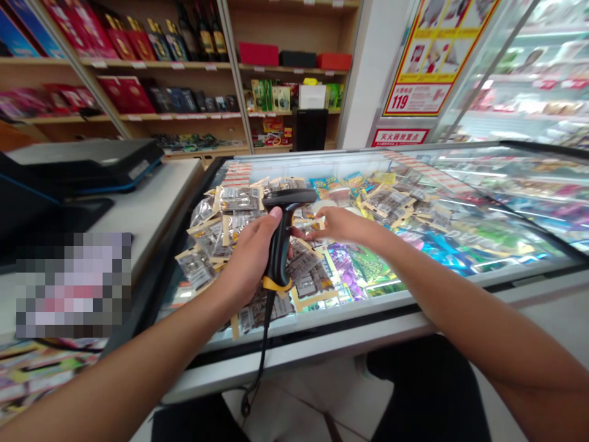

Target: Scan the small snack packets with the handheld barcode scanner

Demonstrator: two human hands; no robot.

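Observation:
My left hand (251, 255) is wrapped round the handle of a black barcode scanner (283, 230), its head pointing right and its cable hanging down in front of the counter. My right hand (334, 224) reaches in from the right just beyond the scanner and pinches a small packet (309, 223) under the scanner's head. Both hands hover over a heap of small silvery packets with tan edges (230, 227) spread on the glass lid of a chest freezer (414, 288).
A white counter (151, 209) on the left carries a black register device (78, 169). Wooden shelves of boxed goods and bottles (161, 67) stand behind. A refrigerated display (529, 73) and a red and yellow poster (432, 55) are at the right.

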